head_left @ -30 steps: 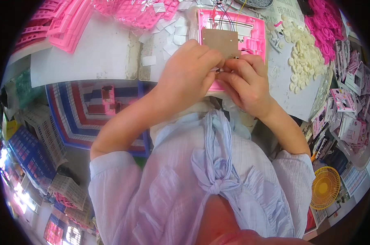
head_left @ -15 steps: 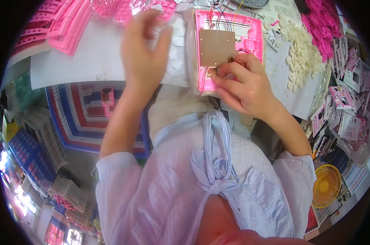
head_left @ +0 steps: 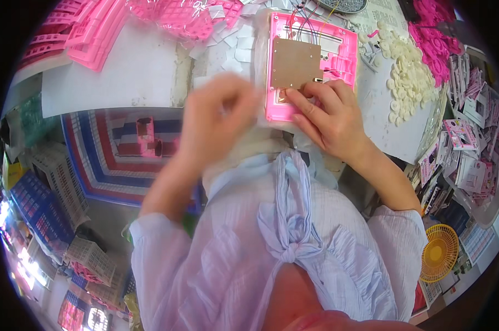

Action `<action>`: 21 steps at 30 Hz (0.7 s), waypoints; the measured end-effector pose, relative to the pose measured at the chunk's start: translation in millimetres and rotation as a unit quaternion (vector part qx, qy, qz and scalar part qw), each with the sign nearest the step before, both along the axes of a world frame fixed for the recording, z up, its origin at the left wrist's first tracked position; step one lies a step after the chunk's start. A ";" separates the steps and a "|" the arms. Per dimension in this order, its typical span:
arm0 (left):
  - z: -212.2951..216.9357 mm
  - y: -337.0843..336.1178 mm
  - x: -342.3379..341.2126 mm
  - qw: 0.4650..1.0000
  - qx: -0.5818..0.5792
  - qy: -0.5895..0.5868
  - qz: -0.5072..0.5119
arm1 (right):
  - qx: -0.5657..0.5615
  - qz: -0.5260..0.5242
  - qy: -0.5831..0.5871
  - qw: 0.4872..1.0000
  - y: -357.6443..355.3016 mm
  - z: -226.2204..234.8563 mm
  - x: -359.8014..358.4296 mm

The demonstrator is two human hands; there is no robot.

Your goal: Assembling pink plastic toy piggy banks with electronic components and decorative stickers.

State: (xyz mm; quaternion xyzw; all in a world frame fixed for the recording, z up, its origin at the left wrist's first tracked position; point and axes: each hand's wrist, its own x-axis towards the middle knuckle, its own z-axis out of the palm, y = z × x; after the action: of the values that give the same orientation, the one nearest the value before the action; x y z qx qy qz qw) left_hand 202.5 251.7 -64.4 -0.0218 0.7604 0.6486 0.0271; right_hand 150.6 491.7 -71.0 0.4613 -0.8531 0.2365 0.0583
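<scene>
A pink plastic case lies on the work table, a flat brown board set inside it. Thin coloured wires rise from the board's far end. My right hand grips the near edge of the case with bent fingers; its index fingertip presses beside the board's near edge. What lies under that fingertip is mostly hidden. To the left of the case, my left hand is in the air, smeared by motion. Its fingers are too blurred to read, and nothing can be made out in them.
White paper pieces are scattered left of the case. Cream plastic parts are heaped to its right, near magenta parts. Pink frames are stacked at far left. A striped basket stands below the table edge.
My left hand has come nearer and to the right, from the paper pieces toward the case. The right fingers have shifted slightly along the board's near edge. The case has moved slightly right.
</scene>
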 end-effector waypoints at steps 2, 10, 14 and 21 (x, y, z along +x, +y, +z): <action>4.3 -4.2 -33.7 0.999 0.043 -0.004 0.017 | 0.030 0.003 -0.005 1.000 -2.4 4.7 -0.5; 20.8 23.4 -62.9 0.985 0.115 -0.086 -0.096 | 0.054 0.048 -0.094 0.993 -1.3 22.2 -9.9; 18.1 23.7 -38.6 0.989 -0.038 0.084 -0.112 | -0.097 0.065 -0.126 0.985 21.0 15.0 -24.1; 23.2 38.6 -22.5 0.959 -0.142 0.175 -0.173 | -0.281 -0.102 -0.341 0.891 11.9 33.2 -1.9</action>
State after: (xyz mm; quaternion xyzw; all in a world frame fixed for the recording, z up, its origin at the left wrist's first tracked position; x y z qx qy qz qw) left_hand 180.0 290.3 -41.2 0.2202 0.8298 0.5128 0.0020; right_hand 148.7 503.6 -37.8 0.2274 -0.7605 0.6021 -0.0854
